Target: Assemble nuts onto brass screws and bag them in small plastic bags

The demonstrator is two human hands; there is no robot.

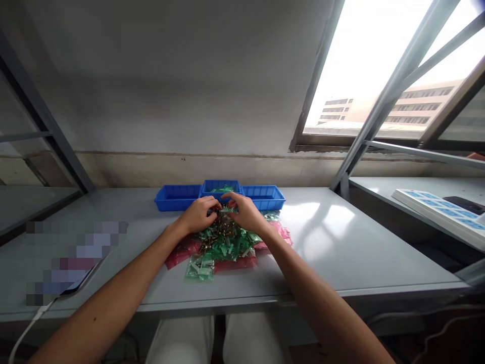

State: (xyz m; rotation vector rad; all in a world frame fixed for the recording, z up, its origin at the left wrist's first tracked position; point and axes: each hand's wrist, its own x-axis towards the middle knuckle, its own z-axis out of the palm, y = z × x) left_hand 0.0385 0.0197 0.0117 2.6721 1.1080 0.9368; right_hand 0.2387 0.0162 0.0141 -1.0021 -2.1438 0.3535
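My left hand (200, 214) rests over the left side of a heap of small clear-green plastic bags (227, 247). Its fingers are bent, with a gap between thumb and forefinger. Facing it from the right, my right hand (245, 212) has its fingers curved and apart above the same heap. Between the hands lie small brass-coloured and dark metal pieces (226, 227), too small to name. Pink plastic bags (235, 264) spread out under the green ones. I see nothing held in either hand.
Behind the heap stand a left blue tray (161, 203), a middle blue bin (222, 183) with green bags inside, and a right blue tray (280, 203). A phone-like device (81, 280), partly blurred out, lies left with a white cable (32, 323). Metal posts flank the table (364, 263).
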